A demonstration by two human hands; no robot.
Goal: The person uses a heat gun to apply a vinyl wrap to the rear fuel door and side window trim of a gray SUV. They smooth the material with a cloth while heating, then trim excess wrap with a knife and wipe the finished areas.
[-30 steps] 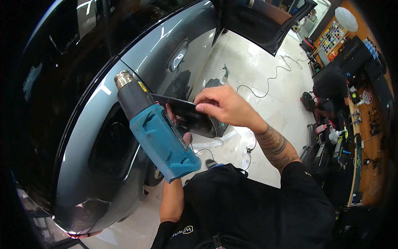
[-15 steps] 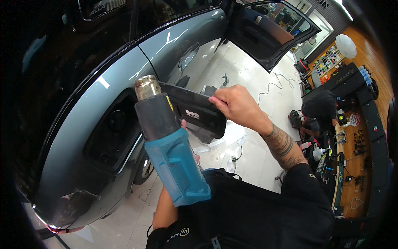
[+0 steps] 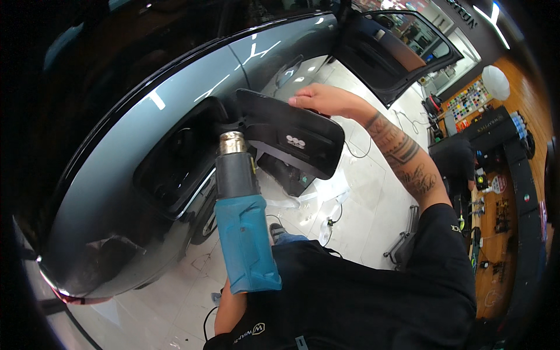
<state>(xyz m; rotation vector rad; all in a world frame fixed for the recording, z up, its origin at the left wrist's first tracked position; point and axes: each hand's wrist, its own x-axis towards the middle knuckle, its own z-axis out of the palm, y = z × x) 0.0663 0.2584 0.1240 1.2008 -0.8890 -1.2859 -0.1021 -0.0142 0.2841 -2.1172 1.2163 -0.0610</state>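
Right hand (image 3: 318, 100) pinching flap (image 3: 319, 153) by top edge; flap stands open beside car (image 3: 111, 175). Left hand hidden behind heat gun (image 3: 245, 239); from here can't tell its grip. Flap likely light, stiff, slick: take the rim. Heat gun probably heavier; avoid metal nozzle (image 3: 231, 142).

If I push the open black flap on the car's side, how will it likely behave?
The black flap is probably stiff, as its panel shows no sag. A dark hinge arm seems to join it to the recess, so it likely swings rather than slides. Its smooth-looking face may be slippery.
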